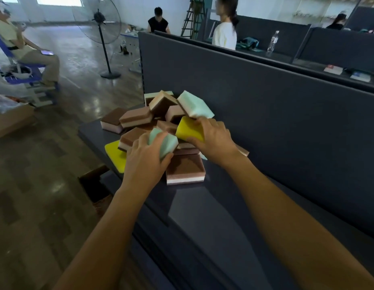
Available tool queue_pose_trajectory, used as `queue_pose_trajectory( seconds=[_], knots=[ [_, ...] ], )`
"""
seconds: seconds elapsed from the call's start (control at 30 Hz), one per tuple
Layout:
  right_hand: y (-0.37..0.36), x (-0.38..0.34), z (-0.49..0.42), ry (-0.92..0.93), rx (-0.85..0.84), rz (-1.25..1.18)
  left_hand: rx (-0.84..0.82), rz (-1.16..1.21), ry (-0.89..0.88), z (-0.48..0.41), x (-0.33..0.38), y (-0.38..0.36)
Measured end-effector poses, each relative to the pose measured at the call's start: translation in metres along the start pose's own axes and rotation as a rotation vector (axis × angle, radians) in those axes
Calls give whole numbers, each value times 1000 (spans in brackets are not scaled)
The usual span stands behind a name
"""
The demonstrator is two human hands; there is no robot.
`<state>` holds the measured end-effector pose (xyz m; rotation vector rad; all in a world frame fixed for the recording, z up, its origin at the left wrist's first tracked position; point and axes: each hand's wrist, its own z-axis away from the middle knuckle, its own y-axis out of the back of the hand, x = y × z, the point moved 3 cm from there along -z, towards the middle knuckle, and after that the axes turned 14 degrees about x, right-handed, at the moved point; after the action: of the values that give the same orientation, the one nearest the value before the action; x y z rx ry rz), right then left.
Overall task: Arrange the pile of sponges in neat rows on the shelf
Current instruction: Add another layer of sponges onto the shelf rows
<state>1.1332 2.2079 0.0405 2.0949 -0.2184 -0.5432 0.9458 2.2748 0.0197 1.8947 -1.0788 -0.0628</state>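
Note:
A loose pile of sponges (pixel 140 120) lies on the dark grey shelf (pixel 202 216), against its back panel. Most are brown on top with pink and white layers; a pale green one (pixel 195 104) leans on top at the back. My left hand (pixel 144 162) grips a pale green sponge (pixel 164 141) at the front of the pile. My right hand (pixel 213 139) holds a yellow sponge (pixel 189 128) by its near edge. A brown sponge (pixel 185 169) lies flat just in front of both hands, and a flat yellow one (pixel 116 154) sticks out over the shelf's front edge.
The shelf's upright back panel (pixel 265 122) rises to the right. A standing fan (pixel 102 36) and a seated person (pixel 20 45) are on the wooden floor at left. A cardboard box (pixel 12 120) sits at far left. Other people stand behind the shelf.

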Motion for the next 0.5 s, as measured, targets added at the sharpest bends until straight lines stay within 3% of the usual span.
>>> queue_pose_trajectory(
  seconds=[0.23, 0.5],
  knots=[
    [49, 6, 50, -9, 104, -33, 8, 47, -92, 9, 15, 18],
    [113, 42, 154, -136, 242, 20, -83, 249, -298, 51, 85, 20]
  ],
)
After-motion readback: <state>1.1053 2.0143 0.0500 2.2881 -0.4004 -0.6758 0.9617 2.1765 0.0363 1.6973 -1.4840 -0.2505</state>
